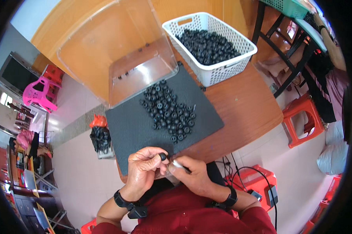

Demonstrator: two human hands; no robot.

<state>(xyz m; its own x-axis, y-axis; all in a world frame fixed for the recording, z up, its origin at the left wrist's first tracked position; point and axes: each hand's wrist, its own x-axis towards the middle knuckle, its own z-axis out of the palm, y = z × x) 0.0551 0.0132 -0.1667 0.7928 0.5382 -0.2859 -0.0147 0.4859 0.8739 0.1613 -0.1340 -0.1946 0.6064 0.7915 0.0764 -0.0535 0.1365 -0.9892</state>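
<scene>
Between the thumb and fingers of my left hand is a small round black part. My right hand is closed around a slim tool with a whitish end and a dark body; its tip comes close to the left fingers, and its exact kind is hard to make out. Both hands are at the near edge of a dark grey mat. On that mat, just beyond them, lies a loose pile of small black round parts, several showing a hollow centre.
A white perforated basket full of similar black parts stands at the far right of the brown table. Left of it sits a clear plastic box with a few parts inside. Red stools and a seated person are at the right.
</scene>
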